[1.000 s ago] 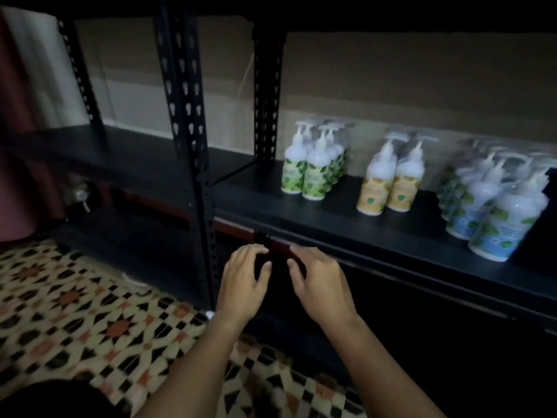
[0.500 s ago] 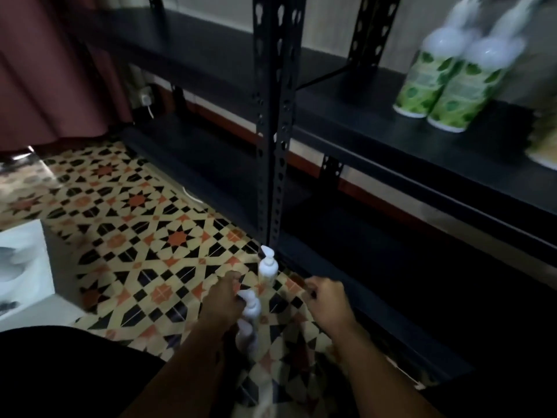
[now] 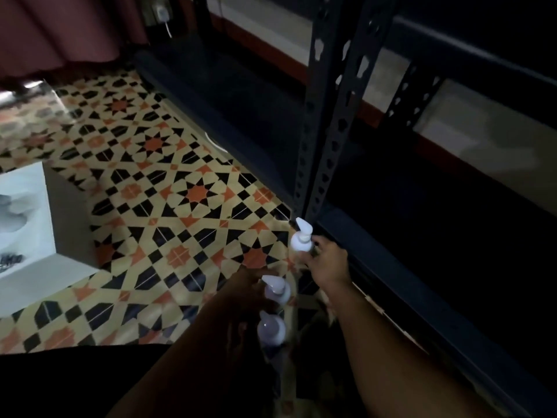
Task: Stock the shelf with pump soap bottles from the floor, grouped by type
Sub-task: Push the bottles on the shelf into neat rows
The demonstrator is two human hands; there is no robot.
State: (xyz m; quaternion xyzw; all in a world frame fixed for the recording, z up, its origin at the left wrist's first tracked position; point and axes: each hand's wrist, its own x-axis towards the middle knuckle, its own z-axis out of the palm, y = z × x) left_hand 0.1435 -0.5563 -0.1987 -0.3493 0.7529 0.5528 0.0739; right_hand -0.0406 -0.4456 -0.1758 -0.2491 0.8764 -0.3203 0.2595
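Observation:
Three white pump soap bottles stand in a row on the patterned floor by the dark shelf post (image 3: 324,140). My right hand (image 3: 330,262) has its fingers curled round the far bottle (image 3: 300,238), just under its pump. My left hand (image 3: 242,286) lies in shadow against the left side of the middle bottle (image 3: 275,289); its fingers are too dark to make out. The near bottle (image 3: 270,327) stands by my left wrist. The bottles' bodies and labels are hidden in the dark.
The black metal shelf's bottom board (image 3: 422,236) runs along the right, low above the floor. A white box (image 3: 27,224) sits on the floor at the left. A dark red curtain (image 3: 60,28) hangs at the back left.
My view has dropped from the stocked shelf down to the floor. Both hands have come down from the shelf edge to the row of bottles, the right one closing on the far bottle.

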